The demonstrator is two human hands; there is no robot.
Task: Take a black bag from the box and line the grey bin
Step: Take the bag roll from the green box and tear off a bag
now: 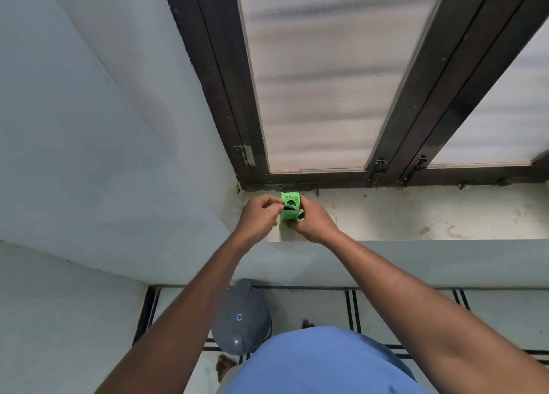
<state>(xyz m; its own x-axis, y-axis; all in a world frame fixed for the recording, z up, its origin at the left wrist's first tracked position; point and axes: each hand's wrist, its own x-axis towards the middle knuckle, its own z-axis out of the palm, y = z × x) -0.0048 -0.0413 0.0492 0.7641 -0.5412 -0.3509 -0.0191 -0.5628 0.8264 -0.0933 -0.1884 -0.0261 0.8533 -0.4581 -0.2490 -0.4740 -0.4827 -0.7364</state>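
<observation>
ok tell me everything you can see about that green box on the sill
The green box is small, bright green and looks like thin card, with dark lettering and a black round mark on its raised top flap. It stands upright on the pale, stained window sill, near the corner below the dark window frame. Its top is open and something black shows in the opening. The right hand grips its lower side; the left hand pinches at the opening.

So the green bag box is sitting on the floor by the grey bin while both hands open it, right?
Not quite. The head view shows the green box on the window ledge, not the floor. Both the left hand and right hand are on it; the grey bin stands below.
</observation>
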